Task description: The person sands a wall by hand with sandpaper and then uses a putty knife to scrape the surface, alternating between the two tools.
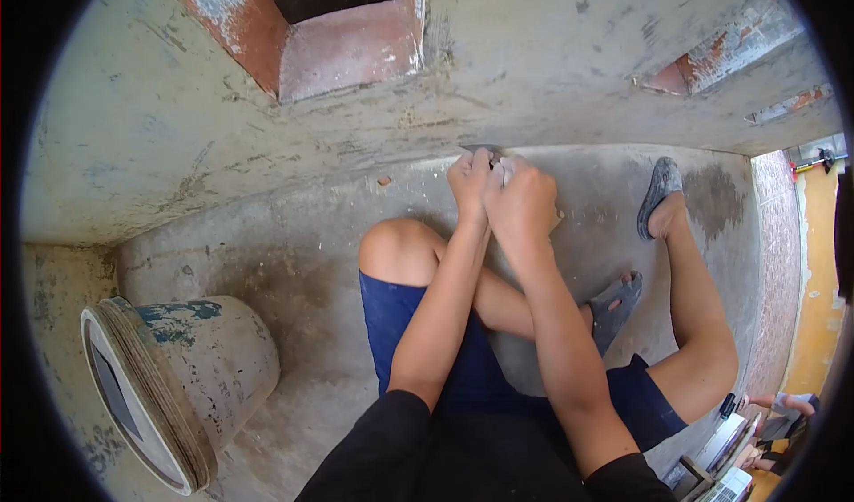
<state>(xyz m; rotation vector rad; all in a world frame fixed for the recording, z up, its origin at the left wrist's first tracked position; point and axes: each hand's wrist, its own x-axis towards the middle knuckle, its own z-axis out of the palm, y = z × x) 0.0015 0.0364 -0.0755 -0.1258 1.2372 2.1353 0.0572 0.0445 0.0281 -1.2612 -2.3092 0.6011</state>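
1. far to the left, a pale bucket with flaking blue-green paint stands out against the grey floor; its distance from the hands leaves them elbow room.
2. left of centre, a small reddish chip lies near the foot of the wall; loose bits like this are best kept out from under the blade.
3. the left hand is narrow, its fingertips bunched on the dark blade. a close, firm pinch seems right, with fingertips well back from the edge and a low, even angle to the wall.
4. the blade is at the far side of the hands, where wall and floor meet. it looks thin, flat and dark grey, with a slim tip pointing left; its handle, if any, is hidden.
5. the right hand is curled just beside the left, dusty at the fingers; i cannot tell what it grips. steady, light pressure with both wrists close together should limit slipping.
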